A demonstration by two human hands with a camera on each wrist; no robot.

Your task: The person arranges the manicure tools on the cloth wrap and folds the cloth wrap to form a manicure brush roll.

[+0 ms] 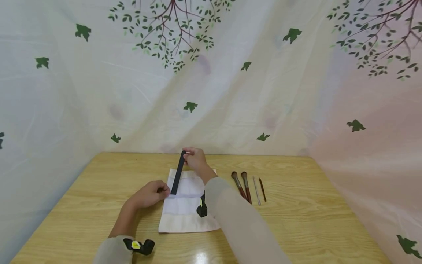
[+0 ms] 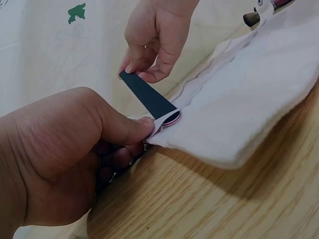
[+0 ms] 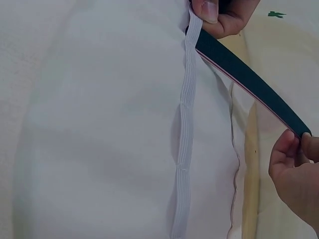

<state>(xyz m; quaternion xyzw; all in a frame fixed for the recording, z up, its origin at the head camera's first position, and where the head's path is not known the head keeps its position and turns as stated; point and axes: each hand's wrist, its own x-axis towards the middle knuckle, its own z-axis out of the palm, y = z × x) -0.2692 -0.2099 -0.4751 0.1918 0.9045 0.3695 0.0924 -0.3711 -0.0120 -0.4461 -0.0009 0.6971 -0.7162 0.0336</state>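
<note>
A white cloth organizer [image 1: 184, 223] lies on the table, with a stitched elastic band [image 3: 185, 134] running across it in loops. My right hand [image 1: 196, 161] pinches the far end of a black nail file [image 1: 179, 172] with a pinkish edge, holding it slanted above the cloth. The file's near, rounded end passes under the elastic at the cloth's left edge and pokes out slightly in the left wrist view. There my left hand [image 2: 65, 149] pinches the cloth edge and band between thumb and fingers, right beside the file tip. Its lower fingers are partly in shadow.
Right of the cloth lie two makeup brushes [image 1: 245, 181] with dark bristles, a thin pale tool [image 1: 256, 190] and a thin dark-red tool [image 1: 262, 190]. They rest on a wooden table [image 1: 296, 220]. A curtain [image 1: 224, 121] with leaf prints hangs behind its far edge.
</note>
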